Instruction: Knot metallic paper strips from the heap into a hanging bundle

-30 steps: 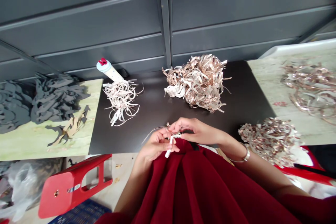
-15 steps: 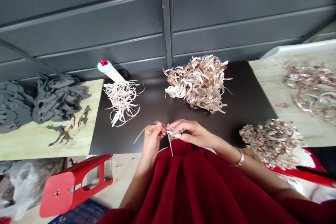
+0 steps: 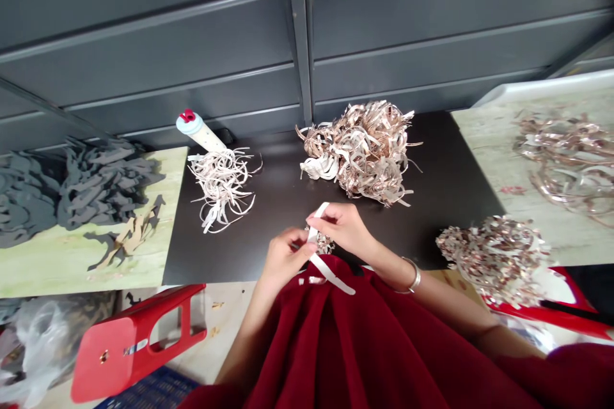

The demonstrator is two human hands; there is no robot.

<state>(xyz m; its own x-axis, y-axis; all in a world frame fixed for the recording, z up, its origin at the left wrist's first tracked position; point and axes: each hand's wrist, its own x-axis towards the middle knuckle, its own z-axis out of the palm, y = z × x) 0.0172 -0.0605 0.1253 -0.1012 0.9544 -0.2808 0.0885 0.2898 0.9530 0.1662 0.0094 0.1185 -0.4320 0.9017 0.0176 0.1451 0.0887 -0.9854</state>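
Pale strip (image 3: 318,227), held above a black tabletop (image 3: 249,255); long axis slants from upper right of the hands down across them to the lower right; right hand (image 3: 343,227) nearer its upper end, thumb and fingers pinched on it, forearm angled inward, silver bangle (image 3: 411,276) at wrist; left hand (image 3: 286,257) curled, just beside the strip, its hold hidden; small shredded tuft (image 3: 321,244) between the hands; lower end over dark red cloth (image 3: 330,332).
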